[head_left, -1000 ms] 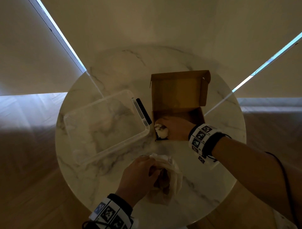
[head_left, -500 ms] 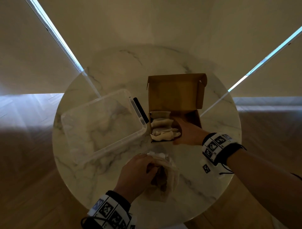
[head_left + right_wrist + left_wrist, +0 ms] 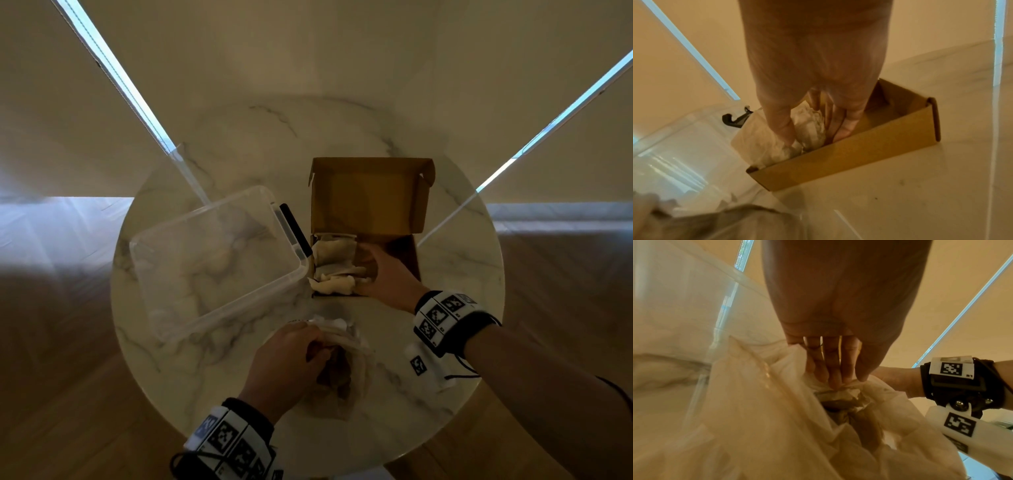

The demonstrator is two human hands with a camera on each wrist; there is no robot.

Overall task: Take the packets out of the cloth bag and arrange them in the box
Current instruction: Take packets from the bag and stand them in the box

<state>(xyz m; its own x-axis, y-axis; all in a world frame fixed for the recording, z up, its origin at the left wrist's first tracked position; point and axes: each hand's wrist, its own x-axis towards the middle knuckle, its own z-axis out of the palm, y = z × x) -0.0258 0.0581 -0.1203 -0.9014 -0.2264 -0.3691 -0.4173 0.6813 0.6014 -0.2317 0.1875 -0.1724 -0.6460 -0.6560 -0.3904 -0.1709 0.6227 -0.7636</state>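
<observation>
An open brown cardboard box (image 3: pixel 370 195) stands mid-table with its lid up; several pale crinkled packets (image 3: pixel 334 263) lie in its left half. My right hand (image 3: pixel 370 270) is inside the box beside them. In the right wrist view my right hand (image 3: pixel 815 136) has thumb and fingers on either side of a white packet (image 3: pixel 809 126) against the box's front wall (image 3: pixel 838 165). My left hand (image 3: pixel 291 356) pinches the rim of the pale cloth bag (image 3: pixel 356 377) near the table's front. Inside the bag (image 3: pixel 777 418) a dark packet (image 3: pixel 840 402) shows below my left hand (image 3: pixel 846 381).
A clear plastic container (image 3: pixel 205 210) sits left of the box, its black latch (image 3: pixel 294 229) almost touching the box. All stand on a round marble table (image 3: pixel 239 147) with wooden floor around it. Bare tabletop lies right of the box and behind it.
My right hand slid from the box's front left corner toward the right, uncovering the packets laid in the left half. My left hand stayed on the bag.
</observation>
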